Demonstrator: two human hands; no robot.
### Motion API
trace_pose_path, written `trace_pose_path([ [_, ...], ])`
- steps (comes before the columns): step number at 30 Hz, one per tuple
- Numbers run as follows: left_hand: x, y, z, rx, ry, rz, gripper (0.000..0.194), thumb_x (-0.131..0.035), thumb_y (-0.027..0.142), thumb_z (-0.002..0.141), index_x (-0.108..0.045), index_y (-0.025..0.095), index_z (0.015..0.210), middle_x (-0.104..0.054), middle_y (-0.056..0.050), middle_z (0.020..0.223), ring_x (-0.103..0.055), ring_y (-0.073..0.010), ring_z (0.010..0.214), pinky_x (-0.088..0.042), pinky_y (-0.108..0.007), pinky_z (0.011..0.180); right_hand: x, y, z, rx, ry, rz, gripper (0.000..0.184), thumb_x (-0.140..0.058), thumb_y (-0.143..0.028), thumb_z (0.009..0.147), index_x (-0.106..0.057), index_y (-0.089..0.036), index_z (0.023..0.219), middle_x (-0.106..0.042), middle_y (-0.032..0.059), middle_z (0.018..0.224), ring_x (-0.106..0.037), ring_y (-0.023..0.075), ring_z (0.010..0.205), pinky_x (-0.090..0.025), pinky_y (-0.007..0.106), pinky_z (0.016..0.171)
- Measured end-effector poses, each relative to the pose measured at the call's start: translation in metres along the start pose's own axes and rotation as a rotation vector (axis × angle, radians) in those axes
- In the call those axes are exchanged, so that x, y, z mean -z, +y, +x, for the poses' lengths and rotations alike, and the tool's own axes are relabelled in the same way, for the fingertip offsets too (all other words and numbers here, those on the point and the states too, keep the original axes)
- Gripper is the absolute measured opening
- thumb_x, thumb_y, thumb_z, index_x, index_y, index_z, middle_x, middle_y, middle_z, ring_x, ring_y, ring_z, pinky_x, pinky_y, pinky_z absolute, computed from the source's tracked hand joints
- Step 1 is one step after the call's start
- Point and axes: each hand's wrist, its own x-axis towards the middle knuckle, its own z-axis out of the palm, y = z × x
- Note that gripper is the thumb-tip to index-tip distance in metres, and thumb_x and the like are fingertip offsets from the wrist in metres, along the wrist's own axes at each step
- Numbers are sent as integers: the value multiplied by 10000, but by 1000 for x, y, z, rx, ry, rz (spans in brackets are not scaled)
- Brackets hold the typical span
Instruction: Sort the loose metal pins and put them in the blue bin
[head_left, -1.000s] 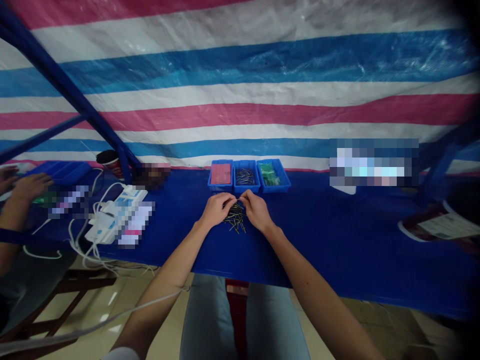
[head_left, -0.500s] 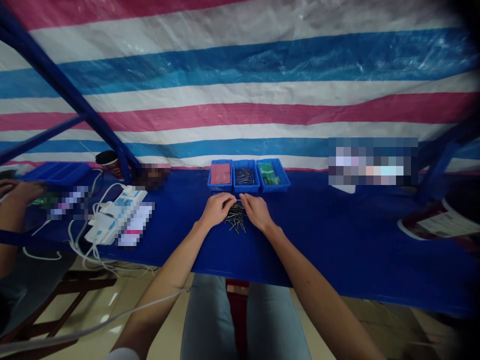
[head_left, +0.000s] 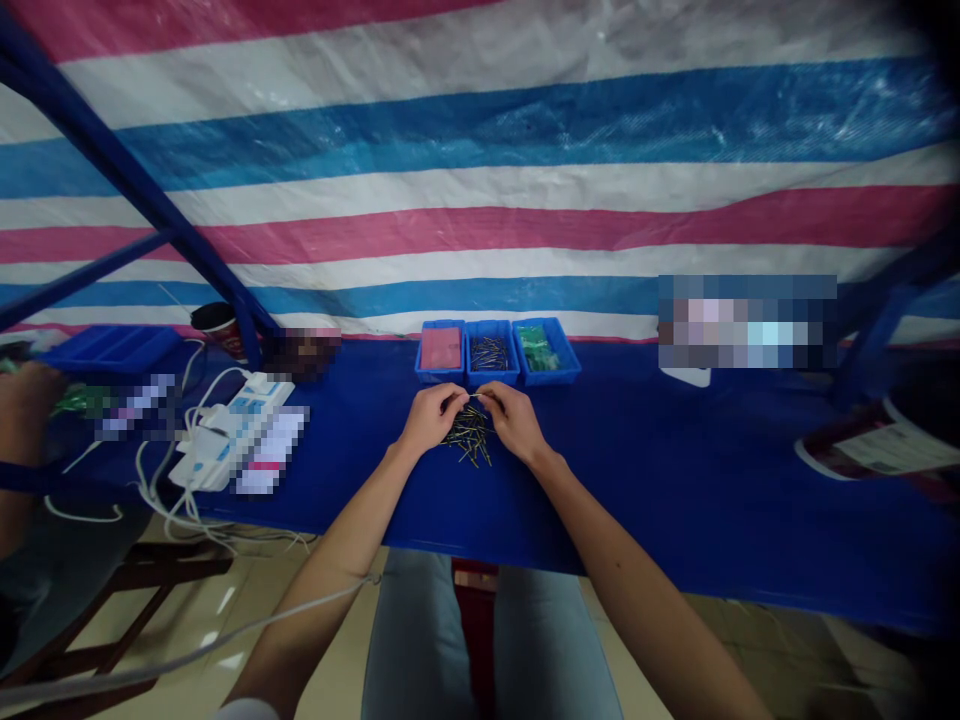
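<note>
While the left hand [head_left: 431, 418] and right hand [head_left: 516, 422] hover over a loose pile of metal pins [head_left: 470, 442] mid-bench, the right fingers [head_left: 487, 397] pinch one thin pin [head_left: 475, 396] nearly shut; the left fingers' hold is unclear. Picking single pins seems in hand; the next move calls for a steady pinch.

Thin dark metal pins [head_left: 469, 440] in loose heap, criss-crossed, lying flat; one pin [head_left: 477, 396] raised just above heap, held level.

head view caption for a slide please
Left hand and right hand hold a small metal pin above a pile of pins by blue trays
</note>
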Motion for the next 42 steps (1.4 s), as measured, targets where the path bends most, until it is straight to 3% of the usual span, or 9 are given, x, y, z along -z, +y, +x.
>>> trace_pose_path([
  [17, -1, 1, 0, -24, -8, 21, 201, -546, 269, 965, -698, 166, 883, -696, -27, 788, -603, -143, 687, -438, -238, 677, -1, -2, -2, -65, -50, -267, 363, -381, -360, 1032, -490, -210, 721, -546, -10, 622, -497, 142, 560, -274, 270, 580],
  [22, -1, 1, 0, -22, -23, 15, 213, -542, 278, 967, -699, 167, 876, -701, -26, 794, -604, -140, 685, -441, -236, 675, 0, -1, -2, -94, -44, -258, 439, -345, -394, 1044, -495, -207, 676, -534, -10, 584, -487, 138, 527, -272, 274, 574],
  [25, 0, 2, 0, -5, -26, 8, 232, -532, 289, 971, -696, 165, 863, -686, -17, 753, -595, -135, 655, -435, -232, 651, 2, -4, -1, -103, -41, -188, 410, -365, -413, 1039, -539, -209, 729, -560, -13, 620, -519, 139, 561, -302, 262, 584],
  [30, 0, 1, 0, 19, -24, 2, 221, -536, 281, 966, -696, 164, 869, -677, -7, 727, -594, -129, 637, -432, -224, 639, 2, -6, -1, -81, -43, -77, 186, -477, -355, 993, -606, -227, 1029, -602, -25, 689, -547, 150, 604, -352, 247, 593],
  [42, 1, 3, 1, 1, -44, 22, 228, -526, 279, 970, -698, 168, 868, -678, -7, 726, -596, -127, 646, -425, -223, 640, 0, 0, -2, -75, 35, -125, 221, -463, -304, 990, -640, -208, 898, -668, 19, 771, -599, 164, 680, -374, 247, 637],
])
